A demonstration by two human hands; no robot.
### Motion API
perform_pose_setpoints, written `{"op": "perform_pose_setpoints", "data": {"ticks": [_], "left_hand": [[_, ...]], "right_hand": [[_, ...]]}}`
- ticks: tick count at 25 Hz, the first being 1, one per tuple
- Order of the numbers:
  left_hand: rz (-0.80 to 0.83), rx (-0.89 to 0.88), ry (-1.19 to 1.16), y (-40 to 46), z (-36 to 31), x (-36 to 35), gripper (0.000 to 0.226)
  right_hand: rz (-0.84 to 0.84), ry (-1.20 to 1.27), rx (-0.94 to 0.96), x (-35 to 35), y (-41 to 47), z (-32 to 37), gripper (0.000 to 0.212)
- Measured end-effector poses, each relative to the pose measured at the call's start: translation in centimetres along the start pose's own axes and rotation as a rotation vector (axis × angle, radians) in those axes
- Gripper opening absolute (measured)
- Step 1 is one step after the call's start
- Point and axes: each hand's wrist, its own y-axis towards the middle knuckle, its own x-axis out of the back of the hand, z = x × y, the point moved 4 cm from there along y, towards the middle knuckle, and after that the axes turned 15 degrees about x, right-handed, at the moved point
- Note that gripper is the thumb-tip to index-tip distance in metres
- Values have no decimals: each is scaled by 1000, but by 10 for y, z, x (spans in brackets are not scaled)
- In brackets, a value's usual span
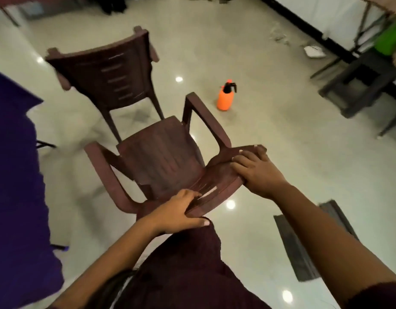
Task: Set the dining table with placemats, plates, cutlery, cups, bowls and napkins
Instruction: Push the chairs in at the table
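Table, draped in a purple cloth, fills the left edge of the frame, and none of its top surface shows any setting from here. Just right of it, in the upper left, a brown plastic chair stands with its back toward us. Below that, in the centre, a second brown armchair sits tilted, grasped by its backrest: the left hand clamps the lower left part of the top rail, thumb underneath, and the right hand grips the rail's right end, fingers curled over it. Further right, an orange spray bottle stands upright on the glossy floor, well apart from the chairs.
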Motion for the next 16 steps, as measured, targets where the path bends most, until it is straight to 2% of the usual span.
{"op": "perform_pose_setpoints", "data": {"ticks": [4, 6, 8, 11, 16], "left_hand": [[38, 94, -66, 7, -1, -1, 92], [74, 122, -63, 12, 0, -3, 94], [87, 154, -58, 15, 1, -7, 97], [78, 192, -93, 17, 0, -11, 103], [-6, 296, -260, 27, 0, -1, 91]], "right_hand": [[-7, 8, 351, -12, 29, -33, 26], [3, 27, 464, -20, 33, -40, 19], [11, 61, 539, -28, 29, -44, 22], [-81, 35, 651, -24, 38, -53, 25], [-119, 10, 823, -24, 98, -79, 29]]}}
